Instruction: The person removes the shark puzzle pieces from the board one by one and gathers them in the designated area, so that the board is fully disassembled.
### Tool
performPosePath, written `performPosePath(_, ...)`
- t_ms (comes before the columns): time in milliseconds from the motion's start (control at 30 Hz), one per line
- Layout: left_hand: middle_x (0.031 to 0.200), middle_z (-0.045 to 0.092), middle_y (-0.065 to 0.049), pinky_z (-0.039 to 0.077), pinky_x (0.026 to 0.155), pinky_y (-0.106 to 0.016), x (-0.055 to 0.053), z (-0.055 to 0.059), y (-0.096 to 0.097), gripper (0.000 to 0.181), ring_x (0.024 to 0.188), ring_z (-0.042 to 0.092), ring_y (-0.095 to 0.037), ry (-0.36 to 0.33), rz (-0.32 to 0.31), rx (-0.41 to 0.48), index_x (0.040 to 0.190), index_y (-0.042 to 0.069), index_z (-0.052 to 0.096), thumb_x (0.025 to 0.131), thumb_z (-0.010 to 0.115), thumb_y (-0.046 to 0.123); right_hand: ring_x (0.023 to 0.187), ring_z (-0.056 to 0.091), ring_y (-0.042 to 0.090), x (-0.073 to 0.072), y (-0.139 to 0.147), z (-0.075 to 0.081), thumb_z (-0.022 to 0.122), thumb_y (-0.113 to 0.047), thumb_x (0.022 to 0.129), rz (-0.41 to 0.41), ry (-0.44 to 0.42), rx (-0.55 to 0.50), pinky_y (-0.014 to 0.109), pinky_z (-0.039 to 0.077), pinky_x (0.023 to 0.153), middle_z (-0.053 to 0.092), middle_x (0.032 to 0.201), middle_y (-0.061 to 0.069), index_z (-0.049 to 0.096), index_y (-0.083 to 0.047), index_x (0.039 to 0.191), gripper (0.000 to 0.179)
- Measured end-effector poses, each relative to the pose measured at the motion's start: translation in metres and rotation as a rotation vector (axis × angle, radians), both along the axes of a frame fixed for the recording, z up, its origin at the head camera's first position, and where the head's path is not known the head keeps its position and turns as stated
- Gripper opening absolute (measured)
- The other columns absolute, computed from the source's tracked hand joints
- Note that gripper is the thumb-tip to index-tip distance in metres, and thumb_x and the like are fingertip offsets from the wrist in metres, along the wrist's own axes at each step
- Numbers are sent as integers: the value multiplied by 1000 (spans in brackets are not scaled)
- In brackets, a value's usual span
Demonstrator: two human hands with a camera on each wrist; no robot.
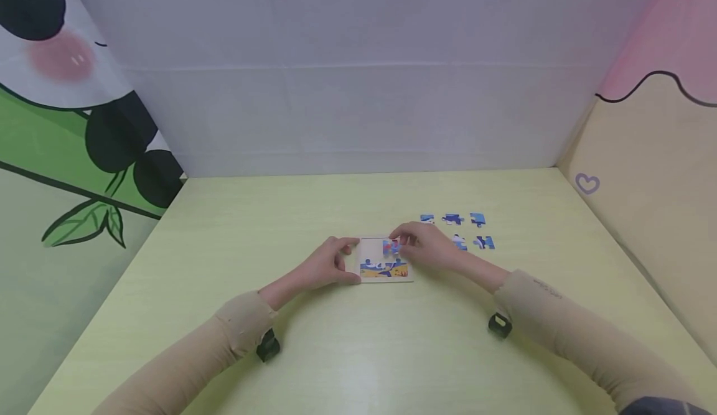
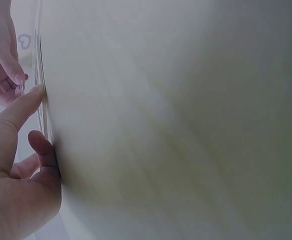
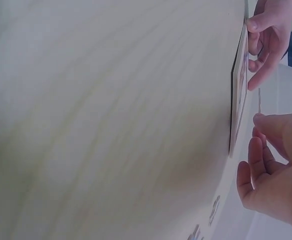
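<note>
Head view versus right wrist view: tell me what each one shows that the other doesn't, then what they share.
Only the head view: the beige sleeves, plus the purple heart and pink patch on the right wall.

Only the right wrist view: the held piece edge-on, with a visible gap between it and the puzzle tray.

Both: the left hand gripping the tray, the right hand pinching that piece, some loose pieces and the table.
</note>
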State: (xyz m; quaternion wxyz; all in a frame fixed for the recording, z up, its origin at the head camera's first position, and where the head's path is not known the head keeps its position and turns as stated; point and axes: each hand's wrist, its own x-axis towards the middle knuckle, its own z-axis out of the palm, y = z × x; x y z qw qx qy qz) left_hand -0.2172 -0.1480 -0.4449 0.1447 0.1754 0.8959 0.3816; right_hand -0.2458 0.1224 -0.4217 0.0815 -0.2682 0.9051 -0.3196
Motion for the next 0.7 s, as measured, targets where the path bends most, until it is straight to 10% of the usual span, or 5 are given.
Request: performPosePath(700, 124, 50, -11, 44, 68, -20, 2, 2, 0, 84, 77, 52, -12, -8, 7, -2, 148, 11, 43, 77, 85, 26, 85, 57, 15, -6, 46, -6, 68, -4, 89, -18, 115, 94, 27, 49, 75, 67, 94, 2, 69, -8, 117, 28)
